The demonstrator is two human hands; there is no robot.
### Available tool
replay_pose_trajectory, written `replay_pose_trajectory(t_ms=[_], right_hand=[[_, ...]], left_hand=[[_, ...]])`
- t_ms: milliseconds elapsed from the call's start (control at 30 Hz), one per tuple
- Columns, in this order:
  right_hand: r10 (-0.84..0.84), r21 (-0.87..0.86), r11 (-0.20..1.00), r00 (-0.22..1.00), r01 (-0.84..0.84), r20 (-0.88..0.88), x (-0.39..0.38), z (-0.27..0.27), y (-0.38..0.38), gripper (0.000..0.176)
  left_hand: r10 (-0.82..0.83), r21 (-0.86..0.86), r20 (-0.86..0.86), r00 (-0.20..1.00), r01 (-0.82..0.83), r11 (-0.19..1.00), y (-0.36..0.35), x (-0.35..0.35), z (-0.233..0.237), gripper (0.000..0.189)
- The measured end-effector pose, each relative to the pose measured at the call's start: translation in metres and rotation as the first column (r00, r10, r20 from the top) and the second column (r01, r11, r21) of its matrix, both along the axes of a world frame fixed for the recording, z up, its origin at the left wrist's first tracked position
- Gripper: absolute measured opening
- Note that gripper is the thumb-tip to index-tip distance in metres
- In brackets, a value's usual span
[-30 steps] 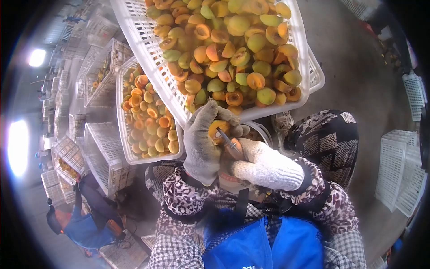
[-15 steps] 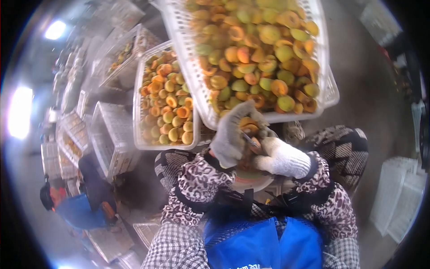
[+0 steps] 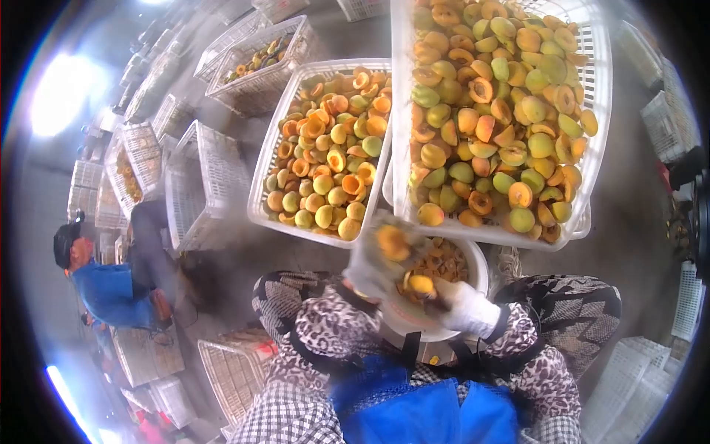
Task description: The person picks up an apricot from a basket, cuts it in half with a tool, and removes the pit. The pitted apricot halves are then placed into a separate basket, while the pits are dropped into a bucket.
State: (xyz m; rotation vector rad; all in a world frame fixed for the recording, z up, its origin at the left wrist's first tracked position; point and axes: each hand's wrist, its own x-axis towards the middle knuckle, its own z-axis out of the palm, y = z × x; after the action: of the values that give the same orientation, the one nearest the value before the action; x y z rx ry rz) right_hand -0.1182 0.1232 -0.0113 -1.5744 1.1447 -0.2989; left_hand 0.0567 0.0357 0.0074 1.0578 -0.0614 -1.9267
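- Two gloved hands (image 3: 469, 307)
- Two fruit pieces (image 3: 392, 243) at the hands
- One bucket (image 3: 482, 271)
- Two fruit-filled crates (image 3: 600, 111) just beyond the bucket
- One co-worker (image 3: 111, 294) in blue
- Crated fruits (image 3: 532, 107), too many to count

Left hand (image 3: 367, 259): grey glove, blurred. Right hand (image 3: 472, 311): off-white glove. Fruit piece at left hand (image 3: 393, 242): orange-yellow. Fruit piece by right hand (image 3: 421, 286): bright yellow. Large crate (image 3: 401, 111): white; its fruit (image 3: 510, 111) mixed green, yellow, orange, some red-blushed. Smaller crate (image 3: 274, 144): white; fruit likewise orange to yellow-green. Bucket (image 3: 482, 275): whitish; contents (image 3: 448, 259) brownish orange. Sleeves (image 3: 336, 325): dark leopard spots on pale pinkish ground. Apron (image 3: 425, 414): vivid blue. Trousers (image 3: 577, 303): black, greyish-beige geometric patches.
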Motion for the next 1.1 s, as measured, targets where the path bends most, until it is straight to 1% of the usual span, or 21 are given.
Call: replay_pose_trajectory(t_ms=[100, 167, 233, 300, 333, 400, 433, 467, 500, 533, 567, 633, 667, 733, 833, 900, 967, 1000, 1033, 1067, 1100], right_hand=[[0.131, -0.006, 0.988, 0.868, -0.152, -0.479, 0.003, 0.014, 0.004, 0.038], [0.042, -0.175, 0.974, 0.873, -0.143, -0.486, -0.004, 0.022, 0.014, 0.036], [-0.078, -0.414, 0.902, 0.899, -0.120, -0.430, -0.013, 0.009, 0.023, 0.028], [0.017, -0.346, 0.741, 0.531, -0.575, -0.847, -0.033, -0.015, 0.035, 0.020], [0.135, -0.162, 0.889, 0.584, -0.428, -0.800, -0.031, -0.035, 0.036, 0.020], [0.196, 0.234, 0.972, 0.672, -0.035, -0.714, -0.027, -0.075, 0.039, 0.022], [0.101, 0.062, 0.995, 0.775, -0.080, -0.623, -0.038, -0.012, 0.035, 0.023], [0.093, 0.062, 0.996, 0.782, -0.070, -0.616, -0.039, -0.016, 0.041, 0.023], [0.003, 0.047, 0.999, 0.834, 0.027, -0.552, -0.042, -0.033, 0.044, 0.021], [-0.079, 0.045, 0.992, 0.871, 0.115, -0.485, -0.046, -0.039, 0.046, 0.020], [-0.088, 0.034, 0.992, 0.872, 0.119, -0.482, -0.047, -0.024, 0.045, 0.020], [-0.167, -0.206, 0.976, 0.846, 0.070, -0.506, -0.053, 0.024, 0.037, 0.020], [-0.194, -0.372, 0.927, 0.795, -0.042, -0.574, -0.054, 0.028, 0.042, 0.024], [-0.182, -0.307, 0.952, 0.793, -0.007, -0.581, -0.048, -0.079, 0.069, 0.025], [-0.070, -0.261, 0.954, 0.737, -0.147, -0.672, -0.061, -0.038, 0.053, 0.024], [-0.348, -0.486, 0.862, 0.867, 0.146, -0.357, -0.062, -0.001, 0.053, 0.022], [-0.469, -0.498, 0.766, 0.883, 0.407, -0.001, -0.067, 0.036, 0.053, 0.023], [-0.557, -0.501, 0.733, 0.829, 0.461, -0.052, -0.063, 0.048, 0.051, 0.025], [-0.637, -0.508, 0.694, 0.764, 0.510, -0.105, -0.057, 0.060, 0.047, 0.028], [-0.638, -0.524, 0.641, 0.769, 0.561, 0.043, -0.058, 0.073, 0.042, 0.031], [-0.626, -0.527, 0.586, 0.757, 0.615, 0.187, -0.058, 0.083, 0.037, 0.035]], left_hand=[[0.268, -0.366, 0.295, 0.917, -0.150, 0.918, -0.049, 0.078, -0.030, 0.029], [0.429, -0.411, 0.478, 0.766, -0.236, 0.881, -0.106, 0.113, -0.034, 0.032], [0.348, -0.367, 0.930, 0.117, 0.258, 0.894, -0.150, 0.141, -0.049, 0.029], [0.624, -0.468, 0.679, -0.386, 0.427, 0.773, -0.160, 0.132, -0.033, 0.020], [0.632, -0.467, 0.677, -0.377, 0.444, 0.765, -0.156, 0.109, -0.010, 0.020], [0.927, -0.720, 0.365, -0.091, 0.603, 0.343, -0.137, 0.035, 0.050, 0.013], [0.944, -0.589, 0.330, -0.024, 0.776, 0.226, -0.131, 0.011, 0.065, 0.016], [0.950, -0.424, 0.306, 0.057, 0.902, 0.082, -0.130, -0.013, 0.074, 0.019], [0.965, -0.278, 0.262, -0.013, 0.957, 0.088, -0.136, -0.035, 0.061, 0.015], [0.906, 0.034, 0.344, -0.246, 0.968, 0.250, -0.136, -0.060, 0.060, 0.015], [0.918, 0.105, 0.310, -0.246, 0.969, 0.225, -0.145, -0.071, 0.050, 0.020], [0.895, 0.356, 0.060, -0.443, 0.847, 0.395, -0.165, -0.085, 0.025, 0.025], [0.901, 0.342, 0.044, -0.431, 0.854, 0.391, -0.172, -0.092, 0.020, 0.025], [0.867, 0.417, 0.067, -0.493, 0.804, 0.425, -0.183, -0.100, 0.017, 0.030], [0.833, 0.495, 0.143, -0.535, 0.767, 0.407, -0.173, -0.107, 0.029, 0.032], [0.838, 0.505, 0.096, -0.538, 0.751, 0.425, -0.160, -0.099, 0.035, 0.033], [0.731, 0.184, 0.578, -0.362, 0.931, 0.316, -0.132, -0.085, 0.047, 0.046], [0.492, -0.167, 0.870, 0.008, 0.945, 0.280, -0.116, -0.075, 0.051, 0.051], [0.204, -0.215, 0.969, 0.140, 0.883, 0.417, -0.080, -0.084, 0.088, 0.047], [-0.097, -0.405, 0.856, 0.507, 0.776, 0.483, -0.069, -0.081, 0.087, 0.046], [-0.336, -0.511, 0.527, 0.781, 0.607, 0.608, -0.059, -0.077, 0.085, 0.045]])
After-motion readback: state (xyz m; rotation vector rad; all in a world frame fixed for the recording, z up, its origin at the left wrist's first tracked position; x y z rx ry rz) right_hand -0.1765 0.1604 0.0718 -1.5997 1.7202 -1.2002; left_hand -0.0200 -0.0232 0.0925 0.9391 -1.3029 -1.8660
